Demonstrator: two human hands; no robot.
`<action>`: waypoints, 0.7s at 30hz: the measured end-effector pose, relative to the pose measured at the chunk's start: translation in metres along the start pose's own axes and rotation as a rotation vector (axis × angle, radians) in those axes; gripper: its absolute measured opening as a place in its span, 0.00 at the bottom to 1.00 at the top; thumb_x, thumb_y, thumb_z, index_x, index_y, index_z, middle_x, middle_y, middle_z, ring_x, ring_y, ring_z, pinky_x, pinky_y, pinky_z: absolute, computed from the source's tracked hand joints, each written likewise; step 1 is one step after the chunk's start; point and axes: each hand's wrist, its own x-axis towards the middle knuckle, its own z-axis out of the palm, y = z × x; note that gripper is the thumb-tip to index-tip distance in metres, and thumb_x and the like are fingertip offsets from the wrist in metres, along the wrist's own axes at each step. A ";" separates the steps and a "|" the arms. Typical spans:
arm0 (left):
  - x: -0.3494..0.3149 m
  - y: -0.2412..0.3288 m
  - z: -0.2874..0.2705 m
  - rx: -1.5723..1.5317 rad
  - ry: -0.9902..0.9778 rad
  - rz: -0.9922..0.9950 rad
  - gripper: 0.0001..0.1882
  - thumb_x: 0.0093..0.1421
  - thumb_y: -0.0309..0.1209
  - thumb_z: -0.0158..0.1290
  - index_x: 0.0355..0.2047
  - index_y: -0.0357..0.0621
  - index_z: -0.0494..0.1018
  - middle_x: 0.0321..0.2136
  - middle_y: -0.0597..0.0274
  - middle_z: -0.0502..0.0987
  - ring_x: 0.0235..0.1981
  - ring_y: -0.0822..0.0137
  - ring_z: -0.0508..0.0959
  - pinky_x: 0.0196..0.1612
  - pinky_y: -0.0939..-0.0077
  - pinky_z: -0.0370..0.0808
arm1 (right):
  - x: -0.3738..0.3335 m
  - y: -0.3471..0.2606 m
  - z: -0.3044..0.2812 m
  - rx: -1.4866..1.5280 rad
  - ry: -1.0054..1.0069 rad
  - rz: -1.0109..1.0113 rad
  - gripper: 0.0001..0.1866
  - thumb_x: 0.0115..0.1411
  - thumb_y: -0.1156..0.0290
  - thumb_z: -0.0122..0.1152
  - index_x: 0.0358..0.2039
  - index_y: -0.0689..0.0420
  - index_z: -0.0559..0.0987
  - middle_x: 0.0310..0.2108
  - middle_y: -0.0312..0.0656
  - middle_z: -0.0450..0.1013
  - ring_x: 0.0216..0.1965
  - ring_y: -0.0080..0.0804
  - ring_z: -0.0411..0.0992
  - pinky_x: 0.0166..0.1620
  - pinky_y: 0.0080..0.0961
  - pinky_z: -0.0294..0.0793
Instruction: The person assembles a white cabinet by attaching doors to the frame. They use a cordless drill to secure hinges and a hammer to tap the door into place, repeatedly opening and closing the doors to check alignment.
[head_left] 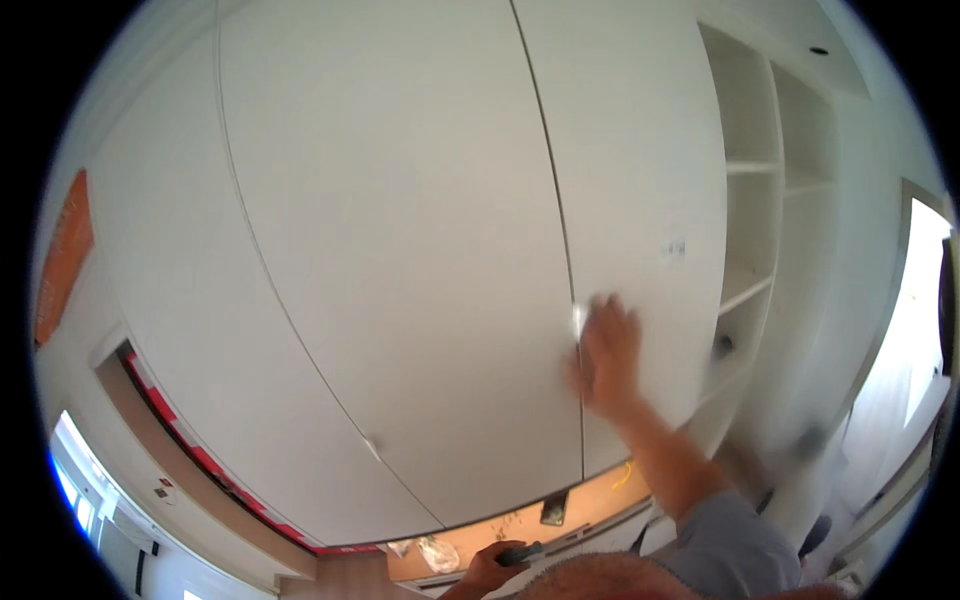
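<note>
My right hand (608, 358) is raised against a white cabinet door (660, 160), by the dark gap between two doors. Its fingers point upward and are smeared by motion. Beside the fingertips, at the gap, is a small whitish piece (580, 318); whether the hand grips it cannot be made out. Low in the picture, my left hand (487, 573) is closed around a dark grey hand-held object (519, 553), whose kind I cannot tell. A similar small white piece (372, 447) sticks out at the seam of the door further left.
Open white shelves (748, 220) stand right of the doors. Below the doors lies a wood-coloured surface (590, 505) with a dark rectangular item (553, 509), a clear plastic bag (437, 553) and a yellow strip (624, 474). A red-edged recess (200, 460) runs along the left.
</note>
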 end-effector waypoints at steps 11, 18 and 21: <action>0.031 0.273 0.040 0.318 0.087 0.178 0.21 0.55 0.35 0.73 0.45 0.41 0.81 0.33 0.63 0.82 0.33 0.76 0.78 0.40 0.76 0.78 | 0.101 -0.011 -0.060 0.134 -0.333 0.245 0.10 0.55 0.65 0.69 0.25 0.55 0.77 0.27 0.42 0.74 0.32 0.45 0.76 0.34 0.42 0.76; 0.020 0.303 0.053 0.373 0.039 0.152 0.20 0.55 0.33 0.72 0.46 0.42 0.81 0.34 0.62 0.83 0.34 0.73 0.81 0.40 0.75 0.79 | 0.097 0.007 -0.079 0.201 -0.451 0.115 0.10 0.56 0.69 0.67 0.23 0.55 0.75 0.23 0.41 0.74 0.27 0.45 0.76 0.31 0.42 0.75; 0.011 0.326 0.047 0.425 0.073 0.254 0.20 0.54 0.32 0.72 0.45 0.41 0.80 0.34 0.60 0.83 0.34 0.71 0.82 0.40 0.74 0.80 | 0.095 -0.005 -0.103 0.457 -0.421 0.124 0.10 0.56 0.71 0.67 0.23 0.56 0.74 0.23 0.43 0.74 0.26 0.44 0.75 0.30 0.38 0.75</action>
